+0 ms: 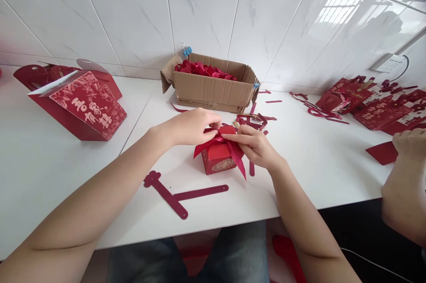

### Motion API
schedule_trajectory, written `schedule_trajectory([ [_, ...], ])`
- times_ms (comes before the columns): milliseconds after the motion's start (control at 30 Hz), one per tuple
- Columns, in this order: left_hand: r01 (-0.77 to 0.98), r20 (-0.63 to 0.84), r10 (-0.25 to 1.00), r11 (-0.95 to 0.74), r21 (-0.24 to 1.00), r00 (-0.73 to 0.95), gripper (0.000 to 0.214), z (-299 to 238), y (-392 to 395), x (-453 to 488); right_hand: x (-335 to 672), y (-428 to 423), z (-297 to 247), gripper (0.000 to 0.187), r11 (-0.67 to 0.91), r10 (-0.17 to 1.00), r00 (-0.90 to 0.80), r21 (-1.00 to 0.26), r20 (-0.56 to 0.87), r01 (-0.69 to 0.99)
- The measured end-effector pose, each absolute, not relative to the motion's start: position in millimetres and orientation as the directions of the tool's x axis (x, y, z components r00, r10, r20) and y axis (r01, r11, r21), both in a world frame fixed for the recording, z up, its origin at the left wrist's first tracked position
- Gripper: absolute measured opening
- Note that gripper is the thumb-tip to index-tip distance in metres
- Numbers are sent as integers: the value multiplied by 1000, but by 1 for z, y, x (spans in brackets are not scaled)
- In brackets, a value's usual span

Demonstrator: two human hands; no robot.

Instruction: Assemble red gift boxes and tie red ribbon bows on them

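Observation:
A small red gift box (pixel 218 158) stands on the white table (pixel 49 172) in front of me, with a dark red ribbon (pixel 233 149) tied across its top. My left hand (pixel 195 126) pinches the ribbon at the box's top left. From the right, my right hand (pixel 254 145) reaches in and its fingers are pinched on the same ribbon at the knot. Ribbon tails hang down the box's front right.
An open cardboard box (pixel 213 89) full of red ribbons stands against the tiled wall. A large red gift bag (pixel 84 105) lies at the left. Loose red paper strips (pixel 178 196) lie near the front edge. More red boxes (pixel 376 107) are at the right, by another person's hand (pixel 406 145).

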State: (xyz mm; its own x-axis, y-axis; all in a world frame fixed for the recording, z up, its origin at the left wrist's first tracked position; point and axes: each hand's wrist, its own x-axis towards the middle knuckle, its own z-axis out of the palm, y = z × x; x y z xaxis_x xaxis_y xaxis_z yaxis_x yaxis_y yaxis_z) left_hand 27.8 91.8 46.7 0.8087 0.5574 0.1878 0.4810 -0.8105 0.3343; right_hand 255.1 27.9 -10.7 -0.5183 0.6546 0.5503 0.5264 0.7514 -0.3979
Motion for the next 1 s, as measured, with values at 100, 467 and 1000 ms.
schedule_trajectory([
  [100,485,208,546,-828,280,812,14,43,92,31,256,26,-9,49,711,703,-544,-436,458,552],
  [467,532,350,547,-834,148,760,14,32,92,40,256,23,-5,59,684,725,-585,-487,364,544],
  [1000,449,224,558,-802,395,799,26,42,96,30,260,24,-5,32,674,720,-405,-426,564,604],
])
